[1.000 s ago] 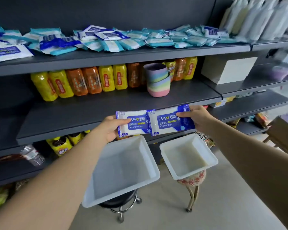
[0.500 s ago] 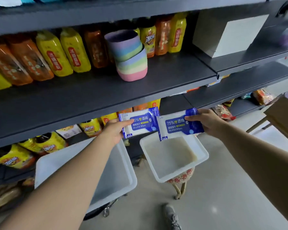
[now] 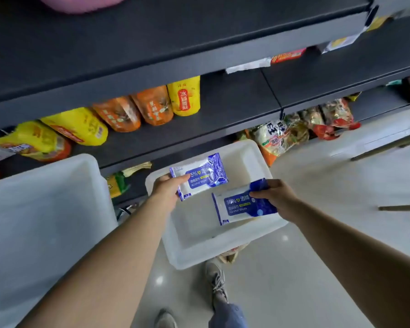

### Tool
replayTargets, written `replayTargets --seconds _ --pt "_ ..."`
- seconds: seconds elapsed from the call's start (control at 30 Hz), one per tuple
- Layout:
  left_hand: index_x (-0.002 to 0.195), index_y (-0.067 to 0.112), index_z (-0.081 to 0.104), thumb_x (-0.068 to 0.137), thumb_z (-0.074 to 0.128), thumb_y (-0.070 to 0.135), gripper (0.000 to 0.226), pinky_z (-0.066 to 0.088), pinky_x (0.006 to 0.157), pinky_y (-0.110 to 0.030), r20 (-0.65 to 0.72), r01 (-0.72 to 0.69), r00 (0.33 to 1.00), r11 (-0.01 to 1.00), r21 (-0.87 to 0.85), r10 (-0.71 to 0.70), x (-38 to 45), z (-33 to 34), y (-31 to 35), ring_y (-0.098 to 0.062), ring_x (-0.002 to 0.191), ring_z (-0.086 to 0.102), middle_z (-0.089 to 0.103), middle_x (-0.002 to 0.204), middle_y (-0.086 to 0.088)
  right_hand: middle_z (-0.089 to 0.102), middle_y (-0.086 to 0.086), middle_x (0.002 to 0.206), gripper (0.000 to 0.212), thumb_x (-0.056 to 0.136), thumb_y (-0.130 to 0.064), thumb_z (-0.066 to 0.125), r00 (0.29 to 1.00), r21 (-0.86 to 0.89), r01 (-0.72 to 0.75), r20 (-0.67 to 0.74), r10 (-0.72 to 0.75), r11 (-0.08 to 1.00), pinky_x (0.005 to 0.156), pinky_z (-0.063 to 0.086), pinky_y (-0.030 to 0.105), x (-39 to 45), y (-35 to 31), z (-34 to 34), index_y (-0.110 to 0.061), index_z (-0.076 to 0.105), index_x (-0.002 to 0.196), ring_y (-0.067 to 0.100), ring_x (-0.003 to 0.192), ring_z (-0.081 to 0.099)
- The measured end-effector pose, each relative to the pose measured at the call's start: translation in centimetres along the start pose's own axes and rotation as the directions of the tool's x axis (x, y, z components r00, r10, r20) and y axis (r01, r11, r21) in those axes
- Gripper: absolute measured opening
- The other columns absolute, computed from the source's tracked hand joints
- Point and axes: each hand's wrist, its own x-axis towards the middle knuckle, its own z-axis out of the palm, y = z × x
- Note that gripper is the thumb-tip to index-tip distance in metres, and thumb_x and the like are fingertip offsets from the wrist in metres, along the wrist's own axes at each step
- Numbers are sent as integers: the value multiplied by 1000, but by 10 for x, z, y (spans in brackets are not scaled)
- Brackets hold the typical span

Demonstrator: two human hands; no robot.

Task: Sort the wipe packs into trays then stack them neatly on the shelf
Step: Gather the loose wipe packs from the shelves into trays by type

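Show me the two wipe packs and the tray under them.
Left wipe pack (image 3: 200, 177), head view: its blue label.
Right wipe pack (image 3: 237, 205), head view: its printed front.
Small tray (image 3: 253, 152), head view: its far right rim.

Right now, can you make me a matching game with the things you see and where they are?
Things:
1. blue and white alcohol wipe pack in the left hand
2. blue and white alcohol wipe pack in the right hand
3. big white plastic tray
4. yellow snack bag

Places:
A. on the dark shelf
B. far left, holding nothing
C. over the small white tray, farther from the person
D. over the small white tray, nearer the person

Pairs: 1-C, 2-D, 3-B, 4-A
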Motion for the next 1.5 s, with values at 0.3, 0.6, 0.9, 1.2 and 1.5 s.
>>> replayTargets --seconds 0.3,0.6,0.9,1.2,1.5 --pt "89 6 64 80 71 1 13 52 90 -47 -32 19 999 998 64 -17 73 33 -39 -28 79 65 67 99 -17 69 12 93 18 75 -3 77 999 7 -33 34 32 999 70 56 34 72 50 31 -13 66 86 25 80 66" --pt "95 2 67 77 77 23 29 59 74 -39 -183 -29 971 832 553 155 91 30 -54 -27 80 71 72 97 -14 55 3 118 45 86 -20 70 981 -333 97 -127 -146 938 55 44 18 83 60 45 -19 47 124 12 97 50" --pt "117 9 57 86 65 26 36 45 84 -30 115 -236 930 326 915 350 14 2 -10 -26 111 57 60 123 -8 37 2 145 68 87 -32 67 887 -822 358 151 -436 442 97 46 35 16 1 56 -21 31 144 19 130 37" --pt "125 13 49 86 62 36 47 41 92 -36 308 -243 772 -188 951 557 -114 -111 60 -26 122 43 49 126 -7 34 3 145 76 84 -43 66 664 -874 485 369 -651 -1 105 32 34 -133 -82 107 -20 29 146 23 133 31" --pt "129 15 49 85 61 35 50 42 93 -38 273 -142 619 -238 961 736 -317 -318 95 -27 124 43 46 130 -7 36 4 144 74 82 -42 68 439 -824 544 440 -783 -158 102 37 38 -376 -114 226 -19 34 144 25 133 33"
